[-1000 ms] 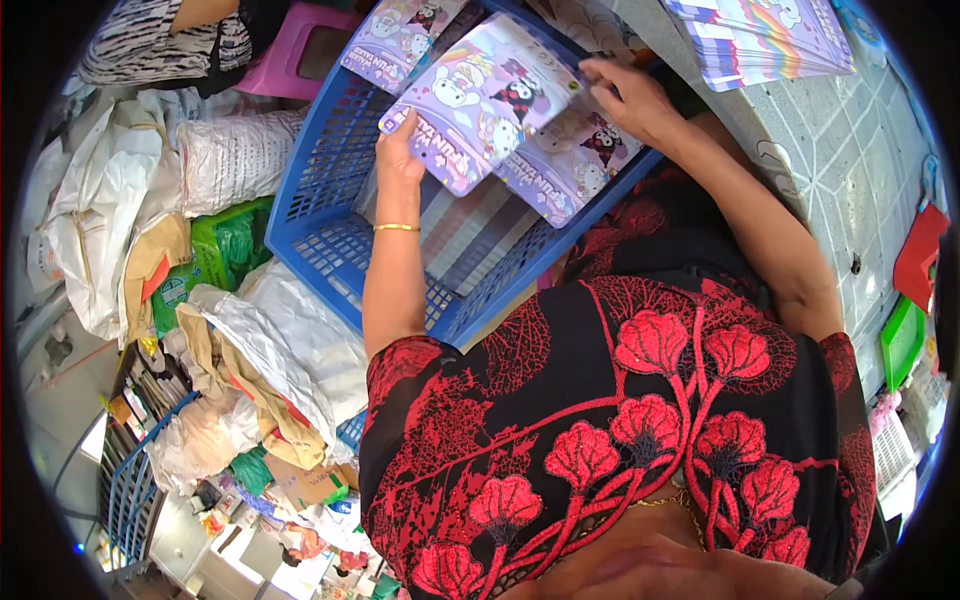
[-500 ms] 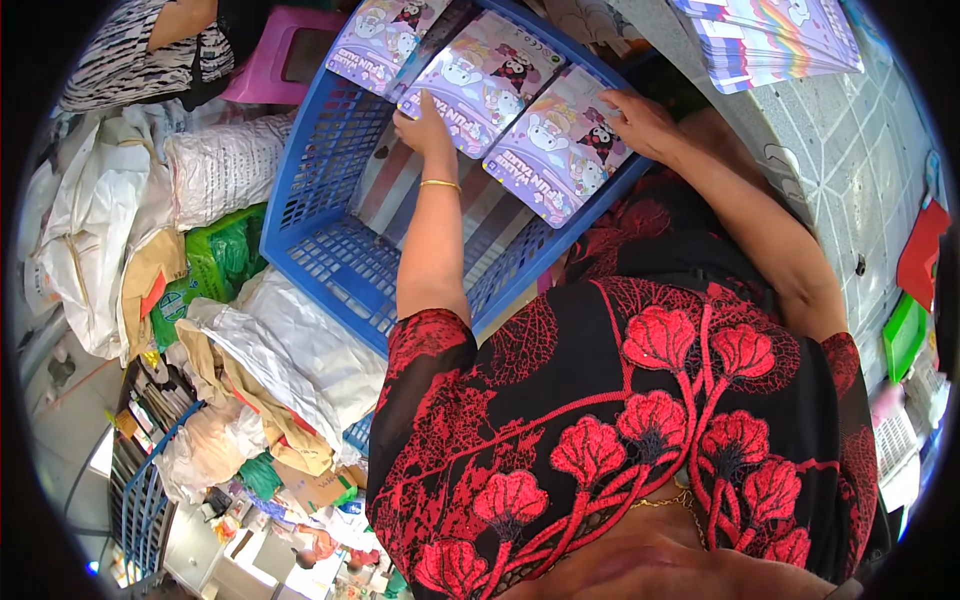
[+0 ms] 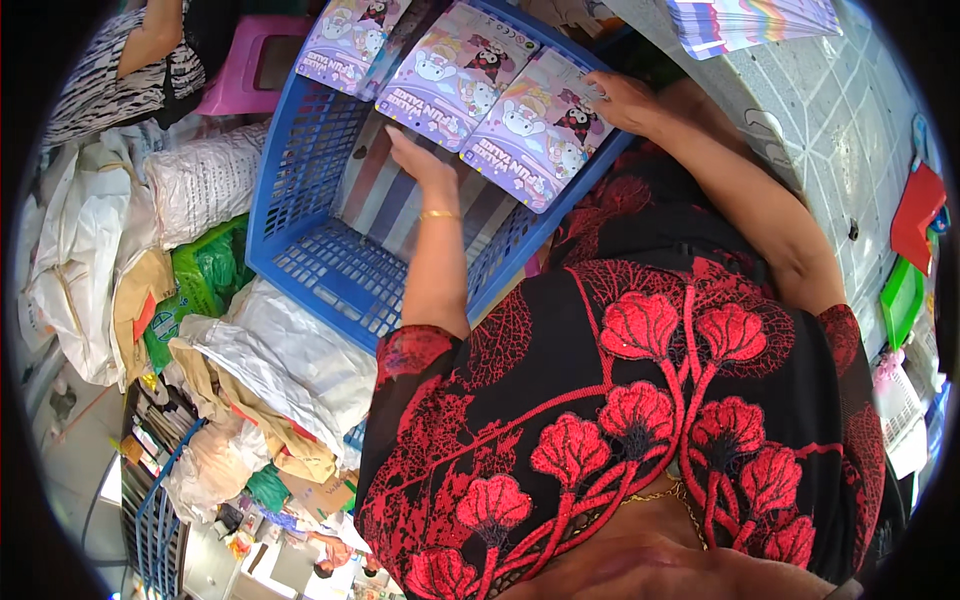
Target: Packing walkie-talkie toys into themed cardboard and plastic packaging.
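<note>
Three flat purple packs printed with cartoon animals lie side by side in the far part of a blue plastic basket (image 3: 262, 200): the left pack (image 3: 345, 45), the middle pack (image 3: 450, 80) and the right pack (image 3: 540, 130). My left hand (image 3: 422, 165) is over the basket, just below the near edge of the middle pack, fingers stretched out and holding nothing. At the right pack's far right corner rests my right hand (image 3: 628, 103), its fingertips touching the edge. Its fingers look loosely apart, not gripping. Striped sheeting (image 3: 385, 195) lines the basket's bottom.
On the grey table (image 3: 800, 140) at right lies a fanned pile of similar purple printed sheets (image 3: 750, 25). White and brown bags (image 3: 90, 230) crowd the left side. A pink stool (image 3: 245, 70) and another person's arm (image 3: 155, 40) are beyond.
My left hand has drawn back from the near edge of the middle pack, its fingers now off it. My right hand stays at the right pack's corner. The whole view has shifted slightly.
</note>
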Tool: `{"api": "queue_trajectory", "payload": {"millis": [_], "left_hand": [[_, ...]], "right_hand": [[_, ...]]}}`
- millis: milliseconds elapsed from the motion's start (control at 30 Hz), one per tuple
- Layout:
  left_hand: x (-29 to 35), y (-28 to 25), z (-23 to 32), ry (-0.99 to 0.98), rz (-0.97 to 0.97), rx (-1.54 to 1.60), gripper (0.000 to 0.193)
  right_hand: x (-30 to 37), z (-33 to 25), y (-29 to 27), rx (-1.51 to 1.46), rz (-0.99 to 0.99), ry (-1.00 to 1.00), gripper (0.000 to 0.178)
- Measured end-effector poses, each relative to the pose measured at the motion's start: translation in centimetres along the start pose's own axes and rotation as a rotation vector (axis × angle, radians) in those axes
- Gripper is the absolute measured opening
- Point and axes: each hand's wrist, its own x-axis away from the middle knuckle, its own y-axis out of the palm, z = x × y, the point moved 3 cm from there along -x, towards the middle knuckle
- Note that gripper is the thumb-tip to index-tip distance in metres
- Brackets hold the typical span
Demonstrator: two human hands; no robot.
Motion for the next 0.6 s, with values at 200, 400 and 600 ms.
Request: {"api": "queue_trajectory", "payload": {"millis": [200,400,600], "left_hand": [[9.7,2.0,-7.8,-0.082,-0.089,-0.014,0.066],[7.2,1.2,-7.8,-0.138,0.046,-0.066,0.075],[-0.2,1.2,-3.4,0.027,-0.107,-0.005,0.096]], "right_hand": [[-0.4,-0.5,-0.3,0.014,-0.005,0.022,0.051],[1.2,-4.8,-2.2,0.035,0.058,-0.145,0.049],[5.9,-8.1,-5.5,-0.012,0.103,-0.456,0.043]]}}
